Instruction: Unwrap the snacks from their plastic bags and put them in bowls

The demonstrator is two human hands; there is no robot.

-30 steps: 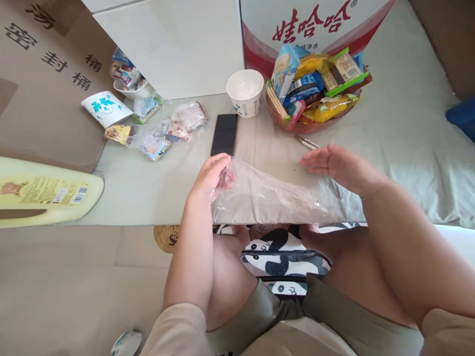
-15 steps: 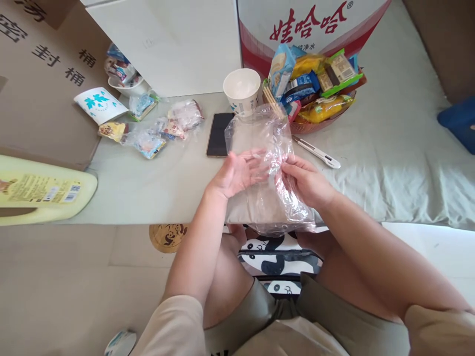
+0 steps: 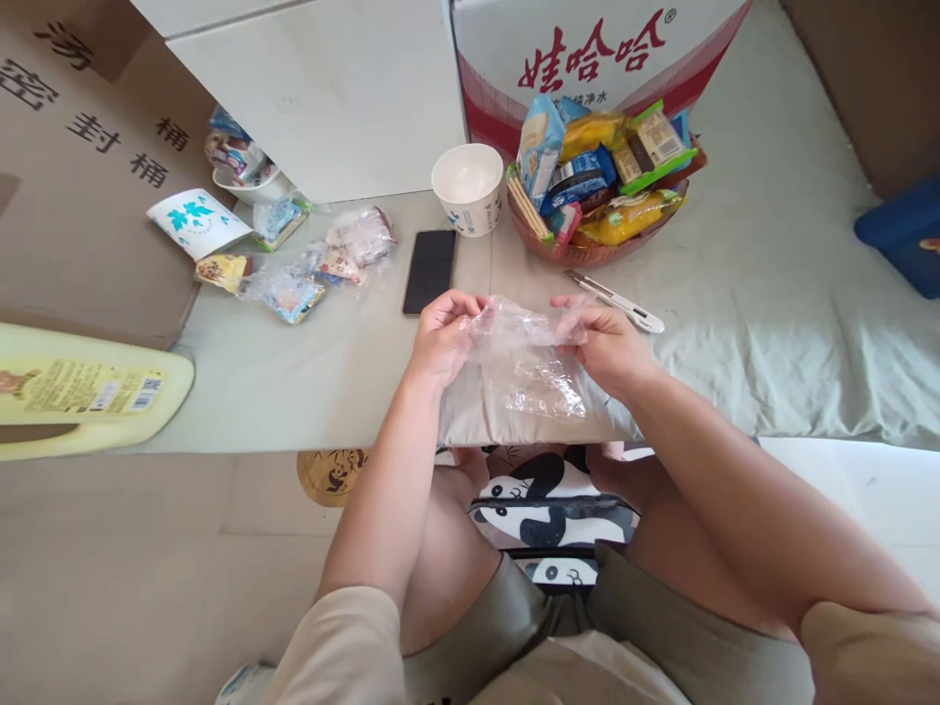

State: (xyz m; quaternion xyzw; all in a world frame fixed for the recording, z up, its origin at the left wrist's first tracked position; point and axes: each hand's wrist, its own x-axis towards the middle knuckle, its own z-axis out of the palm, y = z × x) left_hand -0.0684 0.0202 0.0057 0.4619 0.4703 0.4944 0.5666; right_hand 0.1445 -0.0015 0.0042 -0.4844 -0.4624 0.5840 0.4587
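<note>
A clear plastic bag (image 3: pixel 533 367) hangs between my hands, its upper edge stretched above the front of the cloth-covered surface. My left hand (image 3: pixel 442 338) pinches one side of that edge, fingers curled. On the other side my right hand (image 3: pixel 606 343) grips the bag between thumb and fingers. Just beyond my right hand lies a white utility knife (image 3: pixel 621 301). A dark phone (image 3: pixel 430 272) rests past my left hand, and a white paper cup (image 3: pixel 470 191) stands upright behind it.
A basket (image 3: pixel 587 255) full of wrapped snacks sits behind the knife. Crumpled snack packets (image 3: pixel 290 289) and a tipped paper cup (image 3: pixel 198 222) lie to the left. A yellow jug (image 3: pixel 95 392) is at the far left. White boxes (image 3: pixel 315 98) line the back.
My left hand has gone from open fingers to gripping the bag's edge. The bag has been drawn lower and nearer, away from the cup and basket, with its edge now spread between both hands.
</note>
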